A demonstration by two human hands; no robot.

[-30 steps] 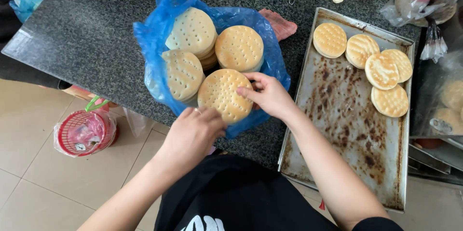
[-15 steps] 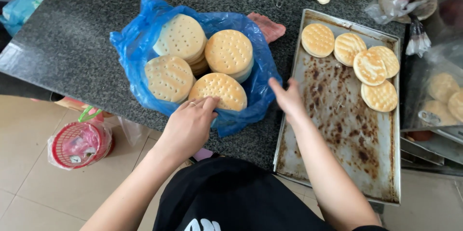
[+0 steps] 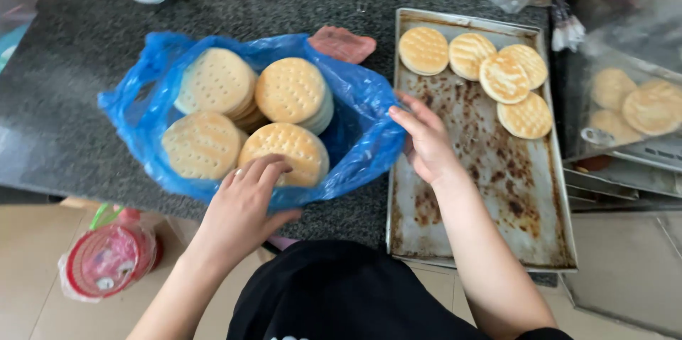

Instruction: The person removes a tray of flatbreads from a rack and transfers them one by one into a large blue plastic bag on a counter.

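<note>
The left hand (image 3: pixel 245 201) rests on the near rim of the blue plastic bag (image 3: pixel 362 134), fingers curled loosely over the plastic and touching the edge of the nearest bread stack (image 3: pixel 284 152); it grips nothing firmly that can be seen. The right hand (image 3: pixel 426 141) is open, fingers spread, at the bag's right side where the plastic meets the left edge of the baking tray (image 3: pixel 483 198); whether it pinches the plastic cannot be told.

Four stacks of round, dotted flatbreads stand inside the bag, two near and two far. The near-right stack lies directly beyond the left hand, which is the closer of the two. The rounds have no long axis; they lie flat.

The tray, stained and worn, sits just right of the bag and carries four loose breads (image 3: pixel 472 63) at its far end, overlapping slightly. The near part of the tray is bare metal.

The surface (image 3: pixel 64 98) is dark speckled stone. A pink cloth (image 3: pixel 341 43) lies beyond the bag. A red basket (image 3: pixel 106 258) stands on the tiled floor at near left.
</note>
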